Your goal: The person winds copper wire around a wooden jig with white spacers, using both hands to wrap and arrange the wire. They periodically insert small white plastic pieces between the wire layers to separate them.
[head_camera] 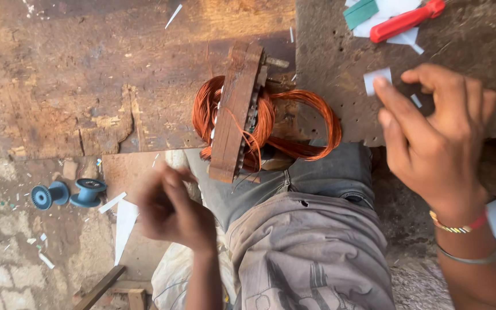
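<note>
Head view: right hand [437,143] at right of frame, fingertips pinched on small paper slip [377,79]; left hand [170,209] lower left, blurred, grip impossible to tell. Between them, copper wire coil [308,123] around wooden block [235,112], on rusty metal table [76,86]. Blue spools [70,193] on floor at left.

Coil block [237,112] btwn hands; left bench [87,74] free

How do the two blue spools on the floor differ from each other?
The left blue spool lies on its side, its round end face turned toward the camera; the right blue spool stands more upright, showing its top rim and dark centre hole. The left one looks slightly brighter blue. Both are the same small shape, empty of wire, side by side.
</note>
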